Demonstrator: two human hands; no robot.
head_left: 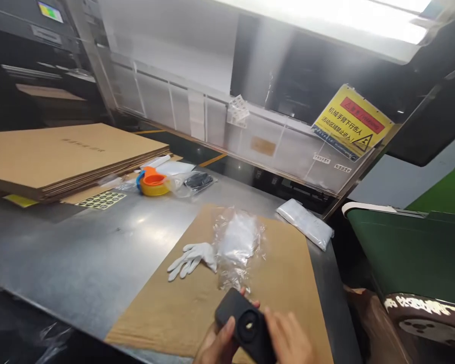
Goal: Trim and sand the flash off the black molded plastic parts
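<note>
- Fingers (228,327) of the left hand (211,348) are wrapped round a black device (246,326), the thumb on its near face and fingertips showing past its far edge.
- Right hand (291,339): blurred, fingers extended along the device's right side; whether they grip it or only touch it cannot be told.
- The device, with a round lens-like part facing up, is between the two hands, apparently raised over the near part of a brown paper sheet (288,268).
- Done, judging by this view: the device is picked up and bare, with no wrapping visible on it.
- Not yet done: it is neither set down nor let go, and the handling seems to be midway.
- A clear plastic packet (238,241) lies on the paper beyond the device, unheld.
- Left of the packet lies a white glove (197,255), worn by neither hand.
- Farther back on the metal table (136,242), a tape roll (153,187) and a sticker sheet (102,200) lie out of both hands.
</note>
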